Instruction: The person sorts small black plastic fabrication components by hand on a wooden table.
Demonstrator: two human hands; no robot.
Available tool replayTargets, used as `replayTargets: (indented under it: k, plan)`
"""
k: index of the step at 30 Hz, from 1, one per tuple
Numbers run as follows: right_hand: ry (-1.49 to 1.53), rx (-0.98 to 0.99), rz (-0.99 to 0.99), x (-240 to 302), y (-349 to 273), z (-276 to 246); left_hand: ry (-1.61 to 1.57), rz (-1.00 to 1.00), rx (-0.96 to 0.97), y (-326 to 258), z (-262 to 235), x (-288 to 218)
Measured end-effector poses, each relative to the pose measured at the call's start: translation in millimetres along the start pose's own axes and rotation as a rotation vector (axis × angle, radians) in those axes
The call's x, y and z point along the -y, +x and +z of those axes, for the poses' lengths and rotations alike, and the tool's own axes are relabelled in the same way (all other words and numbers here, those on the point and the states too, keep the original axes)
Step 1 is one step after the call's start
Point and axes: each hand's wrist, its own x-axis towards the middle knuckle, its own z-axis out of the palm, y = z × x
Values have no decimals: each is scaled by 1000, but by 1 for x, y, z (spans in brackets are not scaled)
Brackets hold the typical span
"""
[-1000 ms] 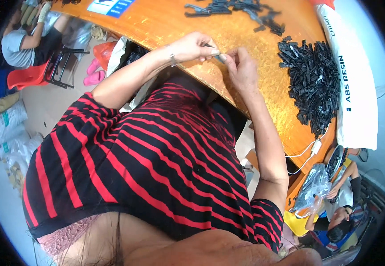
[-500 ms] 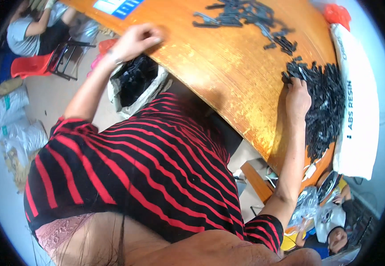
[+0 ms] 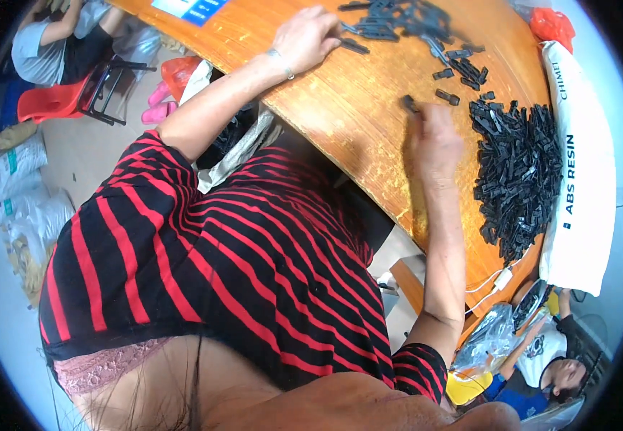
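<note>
At the far middle of the orange-brown wooden table (image 3: 369,129), my left hand (image 3: 304,39) reaches over the edge. Its fingers are loosely bent, with thumb and fingers apart, and a long black plastic part (image 3: 354,46) lies just off the fingertips. My right hand (image 3: 437,144), smeared by motion, is over the table left of a big heap of black plastic parts (image 3: 516,179). A small black plastic clip (image 3: 410,103) sticks out at its pinched fingertips. Loose clips (image 3: 446,97) lie beyond that hand. Farther off is a second, looser pile of longer black parts (image 3: 397,20).
A white printed sack (image 3: 580,172) walls off the table's right side, with a red bag (image 3: 552,25) behind it. A white cable (image 3: 499,280) runs at the near right corner. An open sack (image 3: 236,154) stands under the left edge. Other people sit at far left and lower right.
My left hand has moved right from the table's edge toward the longer parts. The right hand has left the heap, moving left with a small clip at its fingertips.
</note>
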Motion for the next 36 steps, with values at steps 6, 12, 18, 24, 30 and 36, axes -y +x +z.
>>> replayTargets:
  k: [6,12,18,24,30,36]
  plan:
    - [116,75,-56,33,1,17,-70,129,39,0,5,2]
    - [506,-46,244,18,19,17,-739,19,366,-3,13,-33]
    - [1031,190,639,14,9,11,-1013,-232,558,-11,29,-53]
    - [1065,268,779,15,9,13,-976,-346,462,-19,34,-56]
    - [977,323,781,11,8,23,-849,-303,422,-20,38,-56]
    - [917,333,776,14,13,23,-694,-317,387,-23,41,-59]
